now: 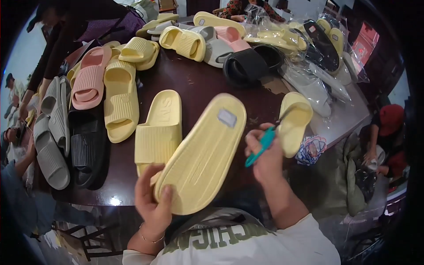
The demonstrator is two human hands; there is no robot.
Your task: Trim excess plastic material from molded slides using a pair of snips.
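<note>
My left hand (153,207) grips a pale yellow slide slipper (201,159) by its lower end. Its ribbed sole faces up, with a small grey label (227,117) near the upper end. Closed around a teal-handled tool (264,143) is my right hand (269,163); a thin, blurred metal part points away from it, and I cannot tell its exact kind. Another yellow slide (164,112) lies strap-up on the table, partly hidden behind the held one. Beyond my right hand rests a further yellow slide (297,121).
Grey, black, pink and yellow slides crowd the dark table (194,79) at left and back. Plastic-bagged slippers (309,84) pile up at back right. Beside the right-hand slide sits a stack of printed labels (311,150). Other people work at left, right and far side.
</note>
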